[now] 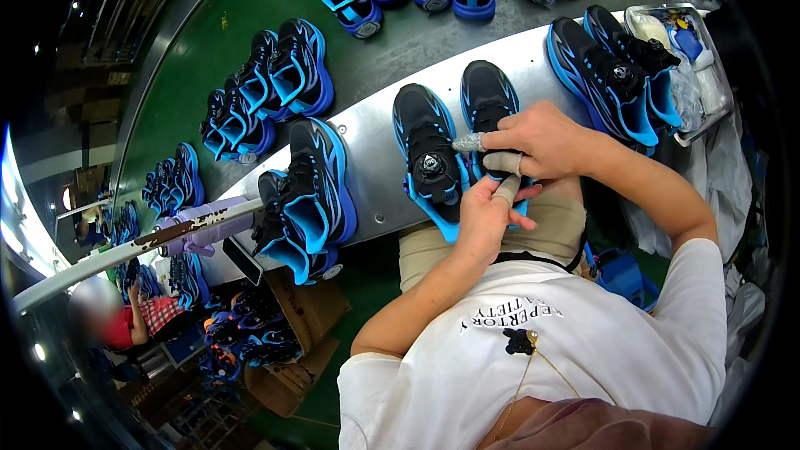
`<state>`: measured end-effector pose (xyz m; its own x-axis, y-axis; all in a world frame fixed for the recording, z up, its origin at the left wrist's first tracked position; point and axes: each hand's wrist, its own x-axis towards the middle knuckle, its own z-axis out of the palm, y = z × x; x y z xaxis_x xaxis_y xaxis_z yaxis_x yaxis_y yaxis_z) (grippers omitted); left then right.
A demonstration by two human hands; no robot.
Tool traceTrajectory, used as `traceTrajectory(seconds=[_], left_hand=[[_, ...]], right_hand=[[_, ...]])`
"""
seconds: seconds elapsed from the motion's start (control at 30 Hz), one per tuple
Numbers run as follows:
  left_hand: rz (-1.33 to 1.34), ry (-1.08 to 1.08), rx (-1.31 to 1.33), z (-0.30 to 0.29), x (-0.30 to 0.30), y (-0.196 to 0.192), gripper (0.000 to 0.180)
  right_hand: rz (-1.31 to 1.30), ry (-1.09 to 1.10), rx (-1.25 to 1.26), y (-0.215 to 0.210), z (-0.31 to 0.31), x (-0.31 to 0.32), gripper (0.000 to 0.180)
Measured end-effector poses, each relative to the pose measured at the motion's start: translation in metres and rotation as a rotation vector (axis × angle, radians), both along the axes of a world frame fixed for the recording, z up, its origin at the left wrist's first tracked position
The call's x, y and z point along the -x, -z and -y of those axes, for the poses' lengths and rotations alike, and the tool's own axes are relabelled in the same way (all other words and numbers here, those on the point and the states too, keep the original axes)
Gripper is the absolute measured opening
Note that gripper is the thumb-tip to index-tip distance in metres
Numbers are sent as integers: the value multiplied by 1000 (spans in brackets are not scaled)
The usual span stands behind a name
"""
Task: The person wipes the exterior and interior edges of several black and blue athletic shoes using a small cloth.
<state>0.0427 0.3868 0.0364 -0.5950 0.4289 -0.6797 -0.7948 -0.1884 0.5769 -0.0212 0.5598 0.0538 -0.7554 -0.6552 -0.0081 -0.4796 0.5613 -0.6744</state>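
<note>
Two black sneakers with blue trim lie side by side on the metal shelf, toes pointing away from me. The left sneaker (429,142) has a round dial on its tongue and is untouched. My right hand (542,142) bends over the upper of the right sneaker (487,92), fingers closed at its tongue. From the heel side, my left hand (490,221) meets it there, thumb up and other fingers partly spread over the shoe opening. Grey and tan finger covers wrap some fingertips. Between the hands, the sneaker's dial area and collar are mostly hidden.
More matching sneakers stand on the shelf at left (312,192) and right (604,75). Others line the green conveyor (367,67). A metal tray (708,108) holds small supplies. A lilac bottle (208,225) and a pale bar are at left, above a cardboard box (308,308). Another person (125,317) sits far left.
</note>
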Motion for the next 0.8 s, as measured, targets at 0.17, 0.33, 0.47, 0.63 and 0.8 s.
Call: traceTrajectory(seconds=[0.17,0.33,0.47,0.63,0.8], left_hand=[[9,-17,5,-2,2,-16,24],[41,2,-42,-1,-2,-4,25],[46,-2,-34,-1,-4,-1,25],[-8,-54,-35,-6,-1,-12,25],[25,1,-40,-4,-3,-3,27]], right_hand=[[170,-22,-28,-14,-7,9,41],[4,-176,-5,6,-7,14,47],[94,18,61,7,1,5,48],[89,-134,51,-7,-14,21,50],[-90,-154,-13,10,-2,13,31]])
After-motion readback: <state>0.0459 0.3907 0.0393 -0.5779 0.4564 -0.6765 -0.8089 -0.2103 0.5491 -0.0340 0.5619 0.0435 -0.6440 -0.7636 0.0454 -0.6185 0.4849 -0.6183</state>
